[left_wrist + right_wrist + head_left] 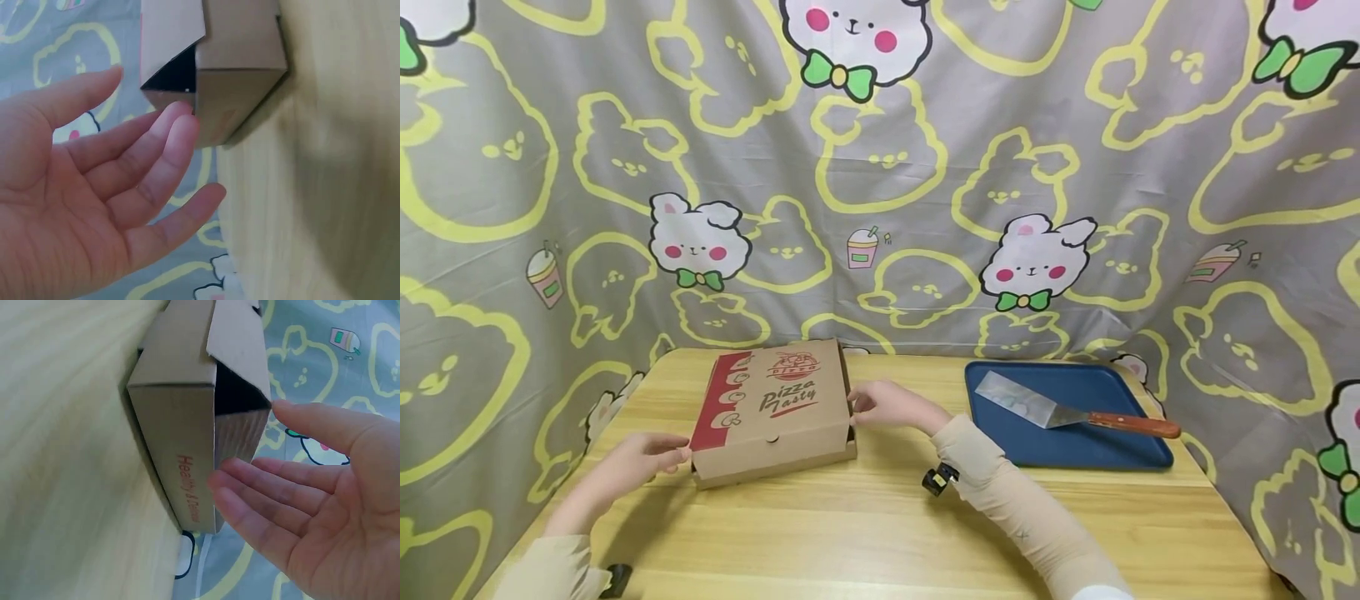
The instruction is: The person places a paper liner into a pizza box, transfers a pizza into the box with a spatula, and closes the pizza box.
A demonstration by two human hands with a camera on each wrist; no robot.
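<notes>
A pizza box point(775, 400) of brown cardboard with a red printed side lies on the left of the table, its lid closed over the top. Dark gaps show under the lid at both sides. My left hand point(632, 467) is at the box's left front corner; in the left wrist view its slightly bent fingers point(181, 134) reach the box side, thumb apart. At the right side is my right hand point(891, 404). In the right wrist view its thumb point(300, 415) meets the lid's edge, and the fingers extend along the side wall below, gripping nothing.
On the right of the wooden table point(880, 533) lies a blue tray point(1000, 442). A metal spatula point(1026, 404) with a wooden handle rests across it, the handle reaching past the tray's right edge. A patterned grey curtain point(917, 233) hangs behind and around the table.
</notes>
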